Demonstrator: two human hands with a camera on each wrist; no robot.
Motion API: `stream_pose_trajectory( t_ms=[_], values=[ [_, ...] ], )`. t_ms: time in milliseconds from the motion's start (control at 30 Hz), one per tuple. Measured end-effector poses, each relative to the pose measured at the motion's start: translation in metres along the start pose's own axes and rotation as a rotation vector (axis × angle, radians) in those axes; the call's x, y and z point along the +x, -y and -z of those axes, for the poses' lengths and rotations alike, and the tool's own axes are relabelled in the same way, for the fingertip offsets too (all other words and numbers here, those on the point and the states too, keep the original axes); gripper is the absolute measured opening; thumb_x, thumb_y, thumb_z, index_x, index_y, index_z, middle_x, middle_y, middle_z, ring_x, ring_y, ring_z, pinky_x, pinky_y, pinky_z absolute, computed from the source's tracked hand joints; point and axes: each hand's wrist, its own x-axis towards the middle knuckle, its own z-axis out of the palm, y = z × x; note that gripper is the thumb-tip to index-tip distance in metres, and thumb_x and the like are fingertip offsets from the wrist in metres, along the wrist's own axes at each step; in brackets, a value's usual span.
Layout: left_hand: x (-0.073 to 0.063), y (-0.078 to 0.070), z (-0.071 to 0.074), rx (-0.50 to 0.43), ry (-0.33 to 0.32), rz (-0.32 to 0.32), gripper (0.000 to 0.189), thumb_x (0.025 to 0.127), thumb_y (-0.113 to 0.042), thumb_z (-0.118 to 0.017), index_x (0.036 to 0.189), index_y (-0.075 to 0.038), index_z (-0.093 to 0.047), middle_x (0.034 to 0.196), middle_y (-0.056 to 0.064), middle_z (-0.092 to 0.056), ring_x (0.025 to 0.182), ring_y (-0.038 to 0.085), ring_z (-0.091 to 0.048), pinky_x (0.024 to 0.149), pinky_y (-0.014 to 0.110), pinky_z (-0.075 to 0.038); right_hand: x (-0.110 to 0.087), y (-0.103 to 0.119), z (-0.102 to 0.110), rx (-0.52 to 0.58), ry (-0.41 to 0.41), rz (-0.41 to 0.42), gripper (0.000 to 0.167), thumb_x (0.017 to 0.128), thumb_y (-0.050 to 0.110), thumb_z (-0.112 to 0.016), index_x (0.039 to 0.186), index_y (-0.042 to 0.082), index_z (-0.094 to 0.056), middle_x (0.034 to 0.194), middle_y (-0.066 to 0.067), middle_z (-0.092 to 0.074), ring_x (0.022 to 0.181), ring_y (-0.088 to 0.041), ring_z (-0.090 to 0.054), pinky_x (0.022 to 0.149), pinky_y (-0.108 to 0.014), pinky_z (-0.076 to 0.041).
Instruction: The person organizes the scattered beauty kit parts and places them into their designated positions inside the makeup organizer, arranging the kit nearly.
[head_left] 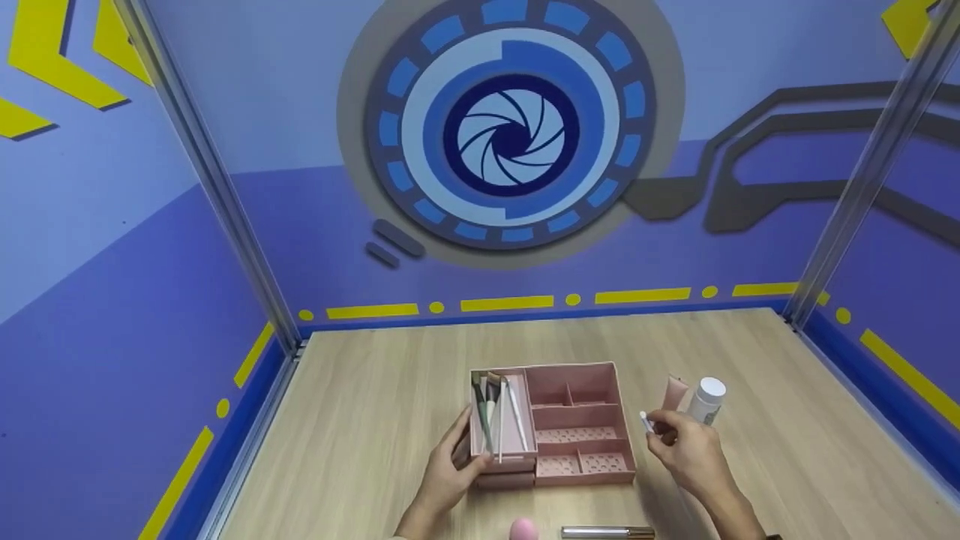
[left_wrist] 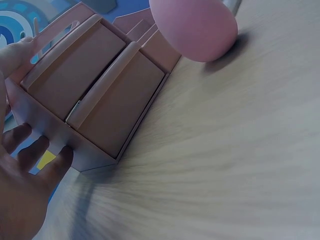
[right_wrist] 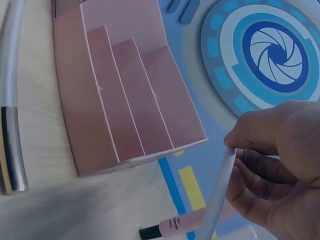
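My left hand holds the left side of a pink makeup organizer, thumb at the front corner and fingers against the side wall. Two drawers fill its front on that side in the left wrist view. Several makeup brushes lie in the organizer's upper left tray; the compartments to the right hold nothing visible. Off the organizer's right side, my right hand pinches a slim white stick between thumb and fingers. Its lower end is cut off in the right wrist view, so its kind is unclear.
Behind my right hand stand a pink squeeze tube and a white bottle with a white cap. Near the front lie a pink egg-shaped sponge and a silver-and-gold tube. Patterned walls enclose the wooden table.
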Motion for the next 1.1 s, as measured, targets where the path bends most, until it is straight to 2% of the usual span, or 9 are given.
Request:
stream_pose_trajectory(
  t_ms=[167, 267, 333, 400, 467, 533, 600, 933, 1100],
  values=[
    [0.0, -0.001, 0.0, -0.028, 0.002, -0.001, 0.083, 0.088, -0.016, -0.072, 0.155, -0.009, -0.023, 0.16, 0.018, -0.021, 0.145, 0.034, -0.026, 0.118, 0.037, -0.028, 0.007, 0.008, -0.004, -0.001, -0.005, 0.025, 0.02, 0.073, -0.003, -0.075, 0.092, 0.004, -0.073, 0.081, -0.005, -0.072, 0.068, -0.012, -0.065, 0.055, -0.019, -0.055],
    [0.0, -0.002, 0.002, 0.02, -0.01, 0.013, 0.082, 0.088, -0.02, -0.072, 0.155, -0.012, -0.025, 0.16, 0.016, -0.023, 0.145, 0.032, -0.026, 0.118, 0.027, -0.026, 0.011, 0.013, -0.008, 0.003, -0.029, 0.056, 0.021, 0.072, -0.004, -0.076, 0.091, 0.005, -0.073, 0.08, -0.005, -0.072, 0.066, -0.012, -0.065, 0.054, -0.02, -0.055],
    [0.0, -0.003, 0.002, 0.056, -0.02, 0.02, 0.081, 0.088, -0.022, -0.072, 0.155, -0.013, -0.027, 0.16, 0.015, -0.026, 0.146, 0.032, -0.027, 0.119, 0.026, -0.025, 0.014, 0.017, -0.01, 0.004, -0.054, 0.089, 0.021, 0.071, -0.004, -0.077, 0.089, 0.006, -0.074, 0.078, -0.004, -0.072, 0.064, -0.01, -0.064, 0.053, -0.02, -0.055],
    [0.0, -0.003, 0.002, 0.066, -0.026, 0.012, 0.08, 0.088, -0.022, -0.072, 0.154, -0.013, -0.027, 0.159, 0.015, -0.027, 0.145, 0.032, -0.027, 0.12, 0.027, -0.024, 0.018, 0.02, -0.013, 0.008, -0.074, 0.113, 0.021, 0.07, -0.004, -0.077, 0.088, 0.006, -0.074, 0.077, -0.003, -0.072, 0.063, -0.009, -0.063, 0.053, -0.02, -0.055],
    [0.0, -0.003, 0.002, 0.034, -0.019, -0.01, 0.08, 0.089, -0.019, -0.072, 0.154, -0.011, -0.027, 0.159, 0.017, -0.026, 0.145, 0.035, -0.027, 0.12, 0.034, -0.025, 0.02, 0.024, -0.014, 0.007, -0.08, 0.123, 0.021, 0.07, -0.004, -0.076, 0.088, 0.007, -0.073, 0.076, -0.002, -0.071, 0.063, -0.009, -0.062, 0.053, -0.019, -0.054],
    [0.0, -0.003, 0.001, 0.005, -0.012, -0.037, 0.08, 0.089, -0.017, -0.071, 0.154, -0.008, -0.026, 0.159, 0.02, -0.024, 0.144, 0.038, -0.027, 0.118, 0.042, -0.027, 0.022, 0.027, -0.015, 0.01, -0.076, 0.117, 0.021, 0.07, -0.004, -0.076, 0.088, 0.007, -0.073, 0.076, -0.001, -0.07, 0.064, -0.009, -0.061, 0.053, -0.019, -0.053],
    [-0.001, -0.002, 0.0, -0.02, -0.007, -0.053, 0.08, 0.089, -0.015, -0.071, 0.154, -0.006, -0.025, 0.159, 0.022, -0.024, 0.143, 0.039, -0.027, 0.117, 0.045, -0.028, 0.024, 0.03, -0.016, 0.017, -0.067, 0.103, 0.02, 0.071, -0.003, -0.076, 0.089, 0.007, -0.074, 0.076, -0.001, -0.07, 0.064, -0.009, -0.061, 0.054, -0.019, -0.052],
    [-0.001, 0.002, 0.001, -0.027, 0.013, -0.025, 0.08, 0.091, -0.016, -0.069, 0.155, -0.009, -0.022, 0.159, 0.022, -0.022, 0.141, 0.042, -0.03, 0.113, 0.033, -0.036, 0.034, 0.046, -0.028, 0.041, -0.042, 0.11, 0.02, 0.074, -0.003, -0.074, 0.092, 0.006, -0.073, 0.078, -0.002, -0.07, 0.067, -0.011, -0.063, 0.056, -0.022, -0.056],
    [-0.002, 0.001, 0.001, -0.028, 0.005, -0.001, 0.083, 0.089, -0.019, -0.071, 0.156, -0.011, -0.023, 0.16, 0.018, -0.023, 0.143, 0.037, -0.031, 0.115, 0.033, -0.035, 0.04, 0.053, -0.034, 0.048, -0.048, 0.12, 0.02, 0.074, -0.002, -0.074, 0.091, 0.006, -0.073, 0.077, -0.002, -0.07, 0.067, -0.012, -0.064, 0.058, -0.024, -0.057]
  ],
)
